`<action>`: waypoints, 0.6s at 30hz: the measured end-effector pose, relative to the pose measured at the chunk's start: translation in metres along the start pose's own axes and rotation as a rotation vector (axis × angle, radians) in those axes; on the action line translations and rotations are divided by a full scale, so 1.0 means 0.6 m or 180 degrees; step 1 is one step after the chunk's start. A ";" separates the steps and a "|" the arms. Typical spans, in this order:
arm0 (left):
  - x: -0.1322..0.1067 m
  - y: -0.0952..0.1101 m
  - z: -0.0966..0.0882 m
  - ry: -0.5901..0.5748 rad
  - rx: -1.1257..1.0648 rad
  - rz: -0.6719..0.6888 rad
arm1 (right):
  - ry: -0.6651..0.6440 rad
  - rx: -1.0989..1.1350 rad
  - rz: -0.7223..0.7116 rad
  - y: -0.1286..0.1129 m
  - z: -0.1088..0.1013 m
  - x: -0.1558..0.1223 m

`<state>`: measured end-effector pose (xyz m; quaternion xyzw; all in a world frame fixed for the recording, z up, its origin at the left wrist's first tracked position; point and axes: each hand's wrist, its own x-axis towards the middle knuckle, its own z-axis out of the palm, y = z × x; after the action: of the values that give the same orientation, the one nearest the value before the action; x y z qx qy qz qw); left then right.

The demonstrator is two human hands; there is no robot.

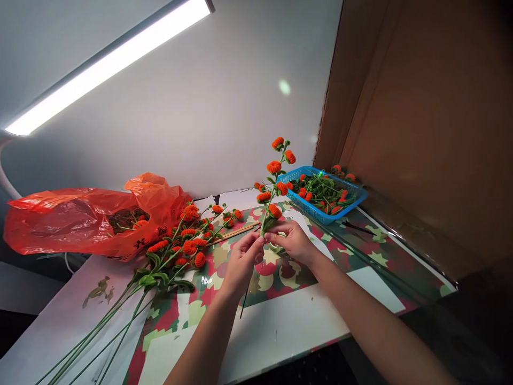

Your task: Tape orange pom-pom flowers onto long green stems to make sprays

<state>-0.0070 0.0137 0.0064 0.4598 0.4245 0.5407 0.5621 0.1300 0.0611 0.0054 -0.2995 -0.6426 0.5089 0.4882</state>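
Upright above the middle of the table stands an artificial flower stem point(263, 197) with several fuzzy orange blooms and small green leaves. My left hand point(245, 251) pinches it low down, and a thin bare end of the stem sticks out below that hand. Close beside, my right hand point(292, 240) has thumb and fingers closed on the same stem near its lowest leaf. To the left lies a bunch of similar orange flowers point(188, 247), their long green stems reaching toward the table's front left.
A red plastic bag point(80, 219) with flower pieces inside lies at the back left. A blue basket point(336, 218) at the back right holds short flower sprigs. Wooden sticks point(234, 233) lie behind my hands. A lit lamp point(112, 64) hangs above; a cardboard panel point(417, 133) stands right.
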 end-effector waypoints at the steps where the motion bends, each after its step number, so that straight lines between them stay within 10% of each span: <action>1: 0.000 0.001 -0.001 -0.0106 -0.0218 -0.0109 | -0.0061 0.0039 -0.0010 0.000 -0.002 0.001; 9: 0.002 0.010 -0.015 -0.0730 -0.1018 -0.0957 | -0.0271 0.1142 0.0473 0.014 0.006 -0.003; 18: -0.001 0.008 -0.012 -0.0226 -0.0046 -0.0254 | -0.0049 0.1223 0.0589 0.012 0.012 -0.001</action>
<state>-0.0151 0.0132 0.0094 0.4572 0.4184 0.5043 0.6013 0.1226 0.0599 -0.0018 -0.2548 -0.5072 0.6670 0.4826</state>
